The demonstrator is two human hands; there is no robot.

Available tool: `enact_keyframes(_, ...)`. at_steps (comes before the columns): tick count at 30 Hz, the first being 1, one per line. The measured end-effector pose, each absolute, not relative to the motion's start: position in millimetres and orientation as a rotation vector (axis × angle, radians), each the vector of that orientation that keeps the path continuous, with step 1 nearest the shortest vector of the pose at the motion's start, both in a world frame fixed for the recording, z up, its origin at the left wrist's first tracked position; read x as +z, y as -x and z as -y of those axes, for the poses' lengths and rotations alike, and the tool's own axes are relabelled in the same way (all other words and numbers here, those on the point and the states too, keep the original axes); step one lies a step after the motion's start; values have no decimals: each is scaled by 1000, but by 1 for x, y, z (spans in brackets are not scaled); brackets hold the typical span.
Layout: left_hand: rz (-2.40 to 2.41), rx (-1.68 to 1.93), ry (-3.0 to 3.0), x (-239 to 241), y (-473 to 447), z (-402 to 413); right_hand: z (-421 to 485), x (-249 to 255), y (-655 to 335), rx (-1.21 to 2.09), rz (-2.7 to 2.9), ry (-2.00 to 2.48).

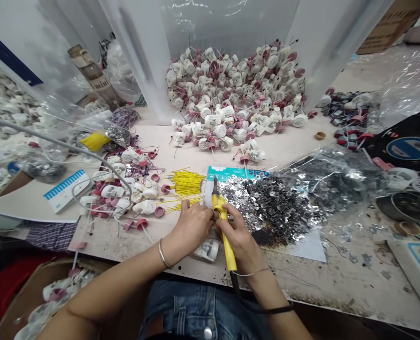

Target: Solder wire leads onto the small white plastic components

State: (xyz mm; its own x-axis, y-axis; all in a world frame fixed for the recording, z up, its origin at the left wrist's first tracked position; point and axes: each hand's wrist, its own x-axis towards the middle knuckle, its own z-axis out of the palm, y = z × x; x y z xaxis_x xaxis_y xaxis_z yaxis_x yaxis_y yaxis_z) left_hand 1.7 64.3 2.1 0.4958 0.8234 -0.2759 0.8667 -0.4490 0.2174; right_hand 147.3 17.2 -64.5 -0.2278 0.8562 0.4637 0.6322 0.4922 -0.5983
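Along a scarred wooden workbench [340, 283], two bare hands close together at centre around a yellow-handled soldering iron [230, 252]. Right hand [237, 238] wrapped around the handle, fingers curled firmly on it. Long axis of the iron running from about 5 o'clock to 12 o'clock, its thin metal tip [215, 184] pointing away from the wearer and its black cord [236, 286] trailing down past the right wrist. Left hand [192, 227] just beside it on the 9 o'clock side, fingertips [206, 217] drawn narrow and close to the iron's shaft, anything pinched between them hidden from view. Right hand the nearer of the two to the handle. Small white plastic housing [208, 249] on the bench at 6 o'clock, just below both hands. At 10 o'clock, a bundle of yellow wires [187, 182] beside scattered white units with pink caps [125, 193]. At 12 o'clock, a heap of similar units [231, 94] against clear plastic panels [227, 23]. From 2 to 3 o'clock, silver metal tabs [266, 212] spilling from a clear plastic bag [330, 182]. At 7 o'clock, more units in a cardboard box [8, 314].
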Motion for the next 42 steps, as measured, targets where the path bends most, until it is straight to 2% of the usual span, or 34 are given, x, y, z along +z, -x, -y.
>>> enact_keyframes(4, -1368, -77, -2520, -6, 3, -52, -18, -63, -152, 337, 1958, 1243)
enact_keyframes(9, -1409, -165, -2397, -2, 10, -43, -8, -59, -167, 271, 1896, 1233)
enact_keyframes(16, -1376, -256, -2227, 18, 25, -43, 33, -43, -170, 250, 1431, 1340)
enact_keyframes(22, -1438, -167, -2142, 13, 19, -51, 58, -43, -175, 260, 1679, 1218)
enact_keyframes(31, -1520, 23, -2184, -1, 17, -45, 79, -28, -177, 429, 1600, 1283)
enact_keyframes(42, -1587, -8, -2256, -11, 13, -41, 72, -31, -178, 350, 1820, 1225)
